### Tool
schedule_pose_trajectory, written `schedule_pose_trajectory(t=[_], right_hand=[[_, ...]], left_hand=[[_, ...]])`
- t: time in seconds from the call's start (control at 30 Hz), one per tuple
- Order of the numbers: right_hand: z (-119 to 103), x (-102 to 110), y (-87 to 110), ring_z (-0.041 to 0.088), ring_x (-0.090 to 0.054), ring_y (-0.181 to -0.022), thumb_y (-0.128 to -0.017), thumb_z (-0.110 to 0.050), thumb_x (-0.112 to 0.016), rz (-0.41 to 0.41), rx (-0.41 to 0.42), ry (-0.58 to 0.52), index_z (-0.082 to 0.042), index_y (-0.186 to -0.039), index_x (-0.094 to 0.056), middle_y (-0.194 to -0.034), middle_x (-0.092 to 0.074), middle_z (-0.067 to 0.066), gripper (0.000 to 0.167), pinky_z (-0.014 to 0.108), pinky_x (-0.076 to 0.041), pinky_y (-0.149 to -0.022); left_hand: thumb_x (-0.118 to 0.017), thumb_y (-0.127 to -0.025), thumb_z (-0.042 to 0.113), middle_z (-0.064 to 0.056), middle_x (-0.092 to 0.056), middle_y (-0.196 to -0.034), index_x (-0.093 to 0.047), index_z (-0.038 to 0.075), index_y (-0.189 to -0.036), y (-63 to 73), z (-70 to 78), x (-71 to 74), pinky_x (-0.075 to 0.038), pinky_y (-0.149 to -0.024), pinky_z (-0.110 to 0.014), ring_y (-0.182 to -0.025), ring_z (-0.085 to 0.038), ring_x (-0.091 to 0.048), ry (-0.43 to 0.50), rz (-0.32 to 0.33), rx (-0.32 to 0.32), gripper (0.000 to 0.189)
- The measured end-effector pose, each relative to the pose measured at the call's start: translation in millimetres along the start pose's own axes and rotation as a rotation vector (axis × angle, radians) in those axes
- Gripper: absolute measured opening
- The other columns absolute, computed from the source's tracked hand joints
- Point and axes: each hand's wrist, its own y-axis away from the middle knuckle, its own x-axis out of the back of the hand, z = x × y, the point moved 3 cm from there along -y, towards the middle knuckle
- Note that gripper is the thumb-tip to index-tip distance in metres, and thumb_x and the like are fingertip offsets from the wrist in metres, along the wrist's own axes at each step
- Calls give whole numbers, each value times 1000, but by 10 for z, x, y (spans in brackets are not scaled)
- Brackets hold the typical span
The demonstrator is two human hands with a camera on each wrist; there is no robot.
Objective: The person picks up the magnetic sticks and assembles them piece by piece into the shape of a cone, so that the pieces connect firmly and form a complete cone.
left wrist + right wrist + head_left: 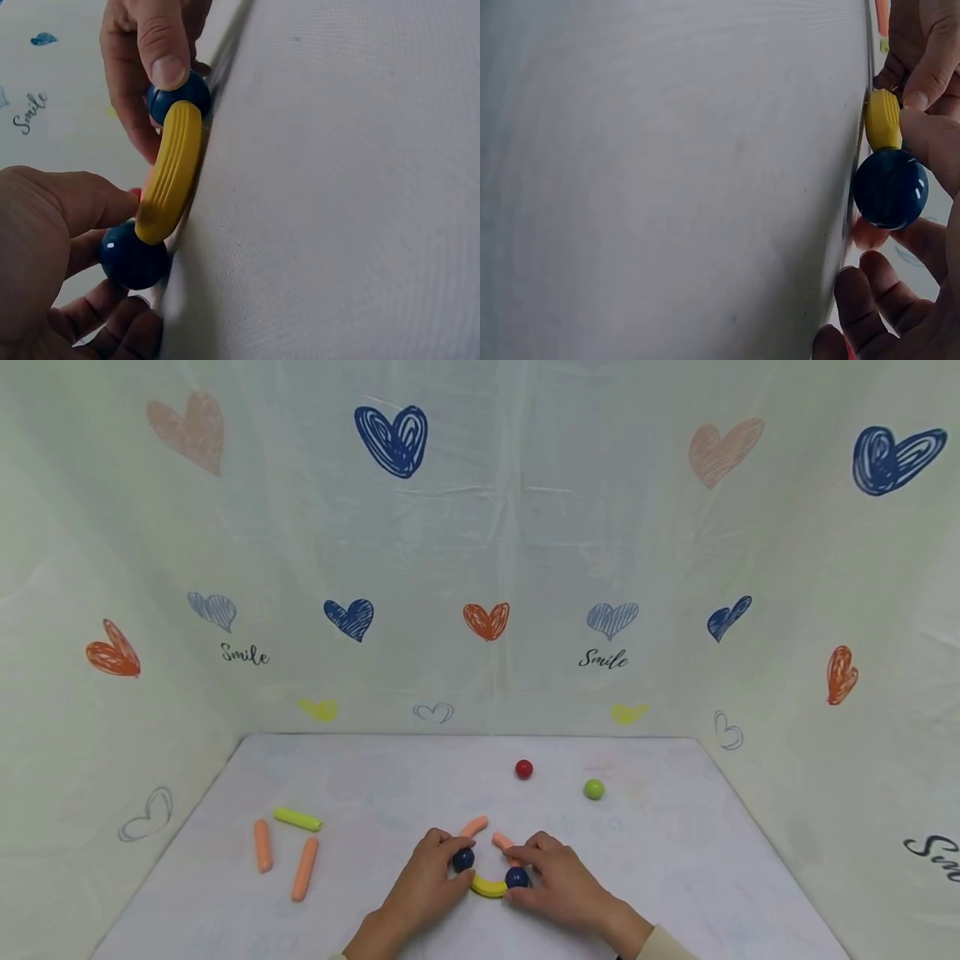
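Note:
A curved yellow toy rod (489,887) with a ridged surface joins two dark blue balls on the white table. My left hand (431,877) pinches the left blue ball (463,859) between thumb and fingers, the thumb beside the yellow rod's end. Around the right blue ball (517,877), my right hand (558,881) has its thumb at the near side and its forefinger on a curved orange rod (502,841). Another curved orange rod (474,826) rises from the left ball. The two orange rods lean toward each other, their far ends apart.
Toward the table's back lie a red ball (524,769) and a green ball (594,789). On the left are a straight lime rod (298,819), one orange rod (262,846) and another orange rod (304,869). A heart-printed curtain (487,677) encloses the table's back and sides.

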Motion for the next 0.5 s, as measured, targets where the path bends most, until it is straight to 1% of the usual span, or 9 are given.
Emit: schedule_pose_trajectory(t=[0.07, 0.17, 0.27, 0.4, 0.5], right_hand=[[-1, 1, 2, 5, -47, -88, -88, -56, -80, 5, -9, 26, -23, -138, -70, -106, -53, -14, 61, 26, -39, -79], [7, -1, 4, 8, -47, -86, -87, -57, -80, 5, -46, 29, -21, -140, -69, -106, -54, -13, 64, 25, -38, -75], [11, 2, 9, 8, -48, -86, -87, -57, -80, 6, -64, 33, -19, -140, -68, -107, -56, -12, 67, 25, -39, -74], [7, 15, 19, 8, -48, -85, -87, -57, -81, -1, -78, 29, -17, -142, -67, -106, -56, -11, 70, 25, -39, -72], [3, 20, 26, 9, -49, -85, -87, -56, -80, -7, -99, -5, -16, -145, -63, -106, -55, -9, 72, 25, -39, -70]], left_hand=[[-80, -90, 26, -1, -56, -111, -75, 14, -125, -2, -6, -5, -55, -89, -43, -97, -14, -53, -3, -12, 6, 37], [-81, -90, 26, 1, -56, -108, -75, 14, -121, 8, -10, -13, -54, -84, -37, -91, -12, -52, -12, -39, 8, 33], [-81, -90, 27, 1, -54, -105, -75, 15, -118, 33, -5, -15, -50, -79, -32, -87, -11, -49, -11, -66, 6, 31], [-80, -90, 26, 2, -53, -105, -75, 15, -117, 68, 5, -14, -50, -79, -30, -87, -10, -49, -5, -65, -20, 29], [-79, -89, 26, 2, -52, -106, -75, 15, -115, 86, 11, -18, -51, -81, -30, -89, -10, -49, 1, -53, -28, 29]])
